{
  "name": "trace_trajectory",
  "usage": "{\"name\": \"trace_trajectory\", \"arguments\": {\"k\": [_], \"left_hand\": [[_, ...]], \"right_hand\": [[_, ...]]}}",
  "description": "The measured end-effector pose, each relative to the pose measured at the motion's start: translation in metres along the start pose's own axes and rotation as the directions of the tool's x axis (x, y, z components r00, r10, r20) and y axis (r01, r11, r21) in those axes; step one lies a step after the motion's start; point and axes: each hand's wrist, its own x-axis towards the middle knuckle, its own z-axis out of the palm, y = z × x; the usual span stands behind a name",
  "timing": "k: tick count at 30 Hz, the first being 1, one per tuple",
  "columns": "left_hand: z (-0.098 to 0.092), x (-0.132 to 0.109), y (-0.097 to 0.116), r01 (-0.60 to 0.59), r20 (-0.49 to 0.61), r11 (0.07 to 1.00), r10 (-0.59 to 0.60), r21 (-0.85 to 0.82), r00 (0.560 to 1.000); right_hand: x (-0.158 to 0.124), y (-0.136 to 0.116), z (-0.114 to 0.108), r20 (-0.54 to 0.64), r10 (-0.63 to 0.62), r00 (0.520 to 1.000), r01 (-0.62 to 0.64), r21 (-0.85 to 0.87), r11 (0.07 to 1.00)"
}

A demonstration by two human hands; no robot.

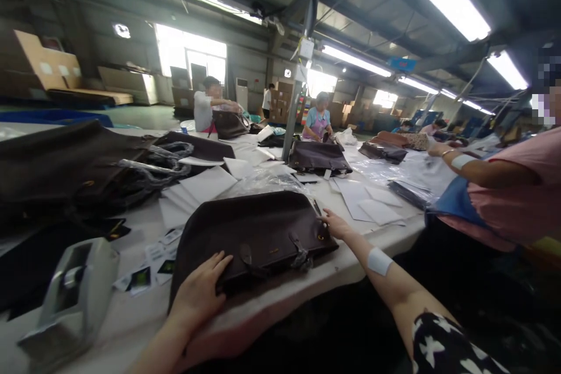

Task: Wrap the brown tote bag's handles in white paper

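Observation:
A dark brown handbag (249,228) lies on its side on the white-covered table before me, its wrapped handles (300,254) toward the near edge. My left hand (201,286) rests flat on the bag's lower left part, fingers stretched out. At the bag's right end, by a small gold fitting, is my right hand (335,225) with its fingers curled in. A thin dark piece (317,208) shows just past those fingertips; whether it belongs to the bag or is a held tool is unclear.
A tape dispenser (79,286) stands at the left, near small printed cards (153,266). More dark bags (56,158), white sheets (205,184) and clear plastic (267,181) lie around. A metal post (293,111) rises beyond. A co-worker (512,187) stands close on the right.

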Motion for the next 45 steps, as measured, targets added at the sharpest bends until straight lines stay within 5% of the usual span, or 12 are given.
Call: {"name": "trace_trajectory", "arguments": {"k": [3, 11, 15, 18, 21, 24, 31, 37, 41, 45], "left_hand": [[-0.002, 0.002, -0.004, 0.012, -0.013, 1.000, -0.013, -0.019, 1.000], [0.002, 0.006, -0.011, 0.045, -0.041, 0.999, -0.045, -0.002, 0.998], [0.008, 0.005, -0.013, 0.032, -0.055, 0.999, -0.030, 0.025, 0.998], [0.014, 0.005, -0.017, -0.022, -0.084, 0.997, 0.028, 0.074, 0.996], [0.021, 0.006, -0.020, -0.071, -0.101, 0.989, 0.084, 0.127, 0.991], [0.025, 0.007, -0.023, -0.094, -0.113, 0.984, 0.112, 0.152, 0.987], [0.020, 0.002, -0.018, -0.107, -0.093, 0.984, 0.121, 0.144, 0.988], [-0.001, 0.015, -0.018, -0.139, -0.030, 0.968, 0.148, 0.210, 0.988], [-0.008, 0.034, -0.038, -0.089, -0.017, 0.961, 0.097, 0.263, 0.995], [-0.009, 0.042, -0.057, 0.131, -0.019, 0.944, -0.131, 0.304, 0.991]], "right_hand": [[-0.001, -0.003, 0.001, 0.076, -0.090, 0.993, 0.099, -0.126, 0.987], [-0.058, -0.004, -0.032, -0.077, -0.048, 0.996, 0.032, -0.198, 0.980], [-0.104, -0.009, -0.045, -0.069, 0.105, 0.992, -0.116, -0.176, 0.977], [-0.131, -0.017, -0.036, 0.052, 0.252, 0.966, -0.252, 0.010, 0.968], [-0.153, -0.026, -0.012, 0.290, 0.359, 0.887, -0.447, 0.346, 0.825], [-0.170, -0.035, 0.012, 0.417, 0.338, 0.844, -0.523, 0.498, 0.692], [-0.188, -0.055, 0.053, 0.514, 0.243, 0.822, -0.566, 0.696, 0.442], [-0.202, -0.070, 0.084, 0.434, 0.220, 0.874, -0.486, 0.791, 0.371], [-0.212, -0.105, 0.084, 0.553, 0.055, 0.832, -0.549, 0.804, 0.229], [-0.216, -0.154, 0.076, 0.590, -0.192, 0.784, -0.604, 0.797, -0.019]]}}
